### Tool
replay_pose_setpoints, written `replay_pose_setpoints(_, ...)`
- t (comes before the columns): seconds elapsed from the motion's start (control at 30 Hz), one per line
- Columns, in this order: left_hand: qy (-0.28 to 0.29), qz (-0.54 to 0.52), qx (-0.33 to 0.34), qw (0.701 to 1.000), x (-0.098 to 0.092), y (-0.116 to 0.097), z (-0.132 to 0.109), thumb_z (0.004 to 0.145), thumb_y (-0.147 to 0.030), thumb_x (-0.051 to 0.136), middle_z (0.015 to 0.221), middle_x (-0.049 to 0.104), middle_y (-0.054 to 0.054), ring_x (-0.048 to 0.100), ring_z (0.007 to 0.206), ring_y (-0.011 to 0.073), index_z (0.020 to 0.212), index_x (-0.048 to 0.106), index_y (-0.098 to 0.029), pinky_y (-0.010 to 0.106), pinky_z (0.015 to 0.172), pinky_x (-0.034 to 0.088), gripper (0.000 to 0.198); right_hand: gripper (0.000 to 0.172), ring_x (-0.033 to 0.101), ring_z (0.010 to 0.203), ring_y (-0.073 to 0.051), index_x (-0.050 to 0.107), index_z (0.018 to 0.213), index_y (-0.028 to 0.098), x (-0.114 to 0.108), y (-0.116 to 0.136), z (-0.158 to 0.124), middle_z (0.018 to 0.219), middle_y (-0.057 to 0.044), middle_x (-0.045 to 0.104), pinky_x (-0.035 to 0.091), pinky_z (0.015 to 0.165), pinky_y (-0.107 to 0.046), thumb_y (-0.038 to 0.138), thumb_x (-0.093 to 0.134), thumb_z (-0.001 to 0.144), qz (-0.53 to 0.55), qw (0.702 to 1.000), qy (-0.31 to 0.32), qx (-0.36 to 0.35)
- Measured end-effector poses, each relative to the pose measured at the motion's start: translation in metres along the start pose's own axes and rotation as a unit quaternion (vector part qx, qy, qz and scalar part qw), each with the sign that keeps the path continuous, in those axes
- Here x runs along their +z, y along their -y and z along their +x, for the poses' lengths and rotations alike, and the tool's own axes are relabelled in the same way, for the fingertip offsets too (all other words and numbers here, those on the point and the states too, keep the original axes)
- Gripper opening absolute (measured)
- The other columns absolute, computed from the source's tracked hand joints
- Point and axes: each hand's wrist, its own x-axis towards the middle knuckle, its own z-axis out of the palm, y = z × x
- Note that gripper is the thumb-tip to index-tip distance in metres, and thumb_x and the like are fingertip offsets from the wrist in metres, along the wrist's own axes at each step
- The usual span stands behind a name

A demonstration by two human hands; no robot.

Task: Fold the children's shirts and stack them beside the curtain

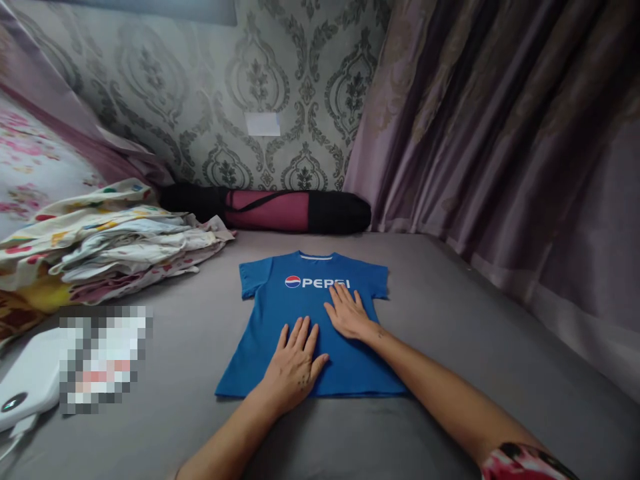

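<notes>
A blue T-shirt (310, 307) with a white PEPSI print lies spread flat, front side up, its collar pointing away from me. My left hand (295, 363) rests palm down on the lower middle of the shirt, fingers spread. Higher up and to the right, my right hand (347, 312) also lies flat on the cloth, its fingertips over the end of the print. Neither hand grips the fabric. Both short sleeves stretch out to the sides.
The shirt lies on a grey sheet (490, 373). Piled patterned clothes (135, 240) sit at left, near a white power bank (35, 373) with a cable and a blurred-out item. A black and maroon rolled bag (270, 211) lies along the wall; curtains (475, 133) hang at right.
</notes>
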Motion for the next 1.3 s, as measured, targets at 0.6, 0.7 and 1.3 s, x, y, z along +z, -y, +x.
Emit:
replay_pose_setpoints(0.6, -0.018, -0.014, 0.018, 1.0, 0.003, 0.002, -0.001, 0.095, -0.055, 0.031, 0.149, 0.038, 0.016, 0.034, 0.138, 0.0329, 0.143, 0.042, -0.016, 0.056, 0.106, 0.036, 0.063, 0.065, 0.013, 0.144, -0.026, 0.022, 0.15, 0.006, -0.006, -0.027, 0.134, 0.157, -0.013, 0.022, 0.006, 0.115, -0.051, 0.043, 0.015, 0.097, 0.001, 0.987, -0.072, 0.145)
replay_pose_setpoints(0.7, -0.007, -0.02, 0.015, 1.0, 0.001, 0.002, 0.0, 0.095, -0.057, 0.031, 0.149, 0.038, 0.017, 0.034, 0.138, 0.0329, 0.143, 0.042, -0.016, 0.056, 0.107, 0.035, 0.064, 0.066, 0.015, 0.143, -0.027, 0.023, 0.15, 0.007, -0.004, -0.027, 0.138, 0.156, -0.013, 0.024, 0.006, 0.114, -0.052, 0.044, 0.016, 0.096, -0.01, 0.985, -0.086, 0.15)
replay_pose_setpoints(1.3, -0.089, -0.028, -0.125, 0.988, 0.016, 0.051, -0.003, 0.094, -0.044, 0.038, 0.143, 0.045, 0.021, 0.036, 0.137, 0.0327, 0.137, 0.046, -0.007, 0.051, 0.109, 0.035, 0.057, 0.065, 0.01, 0.146, -0.023, 0.023, 0.15, 0.007, 0.008, 0.071, 0.092, 0.158, -0.012, 0.016, 0.004, 0.117, -0.044, 0.043, 0.016, 0.097, 0.005, 0.989, 0.018, -0.149)
